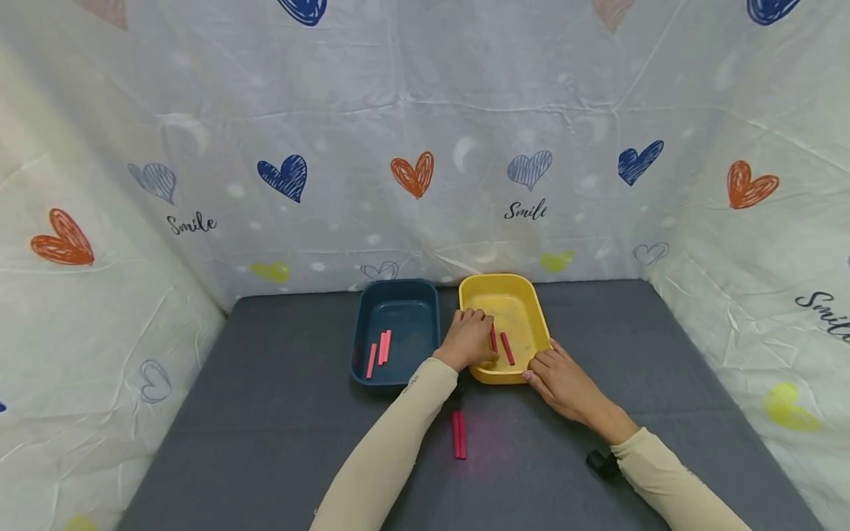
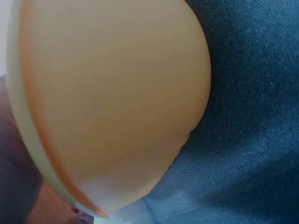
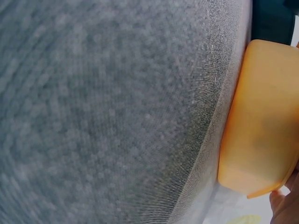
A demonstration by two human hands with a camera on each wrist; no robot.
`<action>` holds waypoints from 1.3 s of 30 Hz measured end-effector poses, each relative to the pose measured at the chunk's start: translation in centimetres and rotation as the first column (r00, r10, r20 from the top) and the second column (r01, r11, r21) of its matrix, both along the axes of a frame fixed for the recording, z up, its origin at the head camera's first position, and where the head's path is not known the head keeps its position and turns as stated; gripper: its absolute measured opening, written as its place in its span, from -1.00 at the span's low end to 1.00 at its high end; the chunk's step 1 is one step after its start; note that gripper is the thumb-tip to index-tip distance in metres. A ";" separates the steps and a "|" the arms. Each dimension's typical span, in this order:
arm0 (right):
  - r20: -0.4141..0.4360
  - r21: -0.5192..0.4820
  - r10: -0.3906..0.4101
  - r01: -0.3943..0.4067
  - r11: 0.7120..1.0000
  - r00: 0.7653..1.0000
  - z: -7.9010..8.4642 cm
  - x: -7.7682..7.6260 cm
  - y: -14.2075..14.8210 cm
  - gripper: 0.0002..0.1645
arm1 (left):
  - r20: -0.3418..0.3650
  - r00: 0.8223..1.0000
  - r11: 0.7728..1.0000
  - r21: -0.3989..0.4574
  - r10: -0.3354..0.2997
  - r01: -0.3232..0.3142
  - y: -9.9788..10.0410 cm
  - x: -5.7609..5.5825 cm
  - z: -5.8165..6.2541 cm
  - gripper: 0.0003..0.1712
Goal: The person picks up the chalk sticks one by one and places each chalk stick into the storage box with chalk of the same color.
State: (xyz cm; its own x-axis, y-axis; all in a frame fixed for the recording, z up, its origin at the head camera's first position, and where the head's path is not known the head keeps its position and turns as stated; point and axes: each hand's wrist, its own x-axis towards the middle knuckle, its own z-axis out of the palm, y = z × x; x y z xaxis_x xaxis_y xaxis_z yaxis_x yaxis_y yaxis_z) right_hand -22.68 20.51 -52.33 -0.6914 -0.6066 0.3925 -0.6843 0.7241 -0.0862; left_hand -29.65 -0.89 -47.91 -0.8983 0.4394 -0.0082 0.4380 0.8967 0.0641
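My left hand (image 1: 470, 339) reaches over the near left side of a yellow tray (image 1: 536, 313). A slim red stick (image 1: 493, 339) shows between its fingertips and thumb, both ends partly hidden. Beside it, another red stick (image 1: 508, 348) lies on the tray's floor. With fingers and thumb on the rim, my right hand (image 1: 564, 383) holds the tray's near right corner. In the left wrist view the tray's outer wall (image 2: 117, 93) hides most of the left hand. Some right fingers (image 3: 278, 201) show at the rim in the right wrist view.
Left of the yellow tray stands a dark blue tray (image 1: 418, 324) with pink sticks (image 1: 382, 348) inside. Two red sticks (image 1: 459, 435) lie side by side on the grey cloth-covered table (image 1: 279, 413), nearer me. A patterned white curtain (image 1: 358, 133) encloses the back and sides.
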 end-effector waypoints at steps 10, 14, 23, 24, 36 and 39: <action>0.009 0.010 -0.007 0.006 1.000 1.000 0.1 0.0 -0.1 -0.78 | -0.034 0.999 0.999 -0.034 0.005 -0.006 0.1 0.1 0.0 -0.12; 0.006 0.006 0.001 -0.001 1.000 1.000 0.2 -0.1 -0.1 -0.78 | -0.027 1.000 1.000 -0.018 0.015 -0.016 0.0 -0.1 0.0 -0.08; 0.013 0.005 0.002 -0.002 1.000 1.000 0.3 -0.1 -0.1 -0.78 | 0.027 1.000 0.990 0.138 0.016 -0.020 -0.6 0.0 0.2 -0.15; 0.014 0.004 0.002 -0.002 1.000 1.000 0.3 0.0 -0.1 -0.78 | 0.030 0.999 0.987 0.160 0.012 -0.017 -0.7 0.0 0.3 -0.16; 0.025 -0.005 -0.001 0.001 1.000 1.000 0.0 0.0 -0.1 -0.78 | 0.020 1.000 0.955 0.297 0.004 -0.010 -2.0 1.4 1.4 -0.17; 0.029 -0.001 -0.006 0.006 1.000 1.000 0.0 0.1 -0.1 -0.77 | 0.015 1.000 0.947 0.321 0.009 -0.013 -2.3 1.8 1.6 -0.18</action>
State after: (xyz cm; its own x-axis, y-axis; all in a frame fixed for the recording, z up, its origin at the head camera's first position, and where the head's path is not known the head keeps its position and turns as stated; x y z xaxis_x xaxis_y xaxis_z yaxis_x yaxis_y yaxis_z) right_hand -22.62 20.43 -52.36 -0.7057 -0.6021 0.3734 -0.6774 0.7278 -0.1067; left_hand -27.84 -3.16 -46.30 -0.9037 0.4109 0.1200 0.4256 0.8324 0.3550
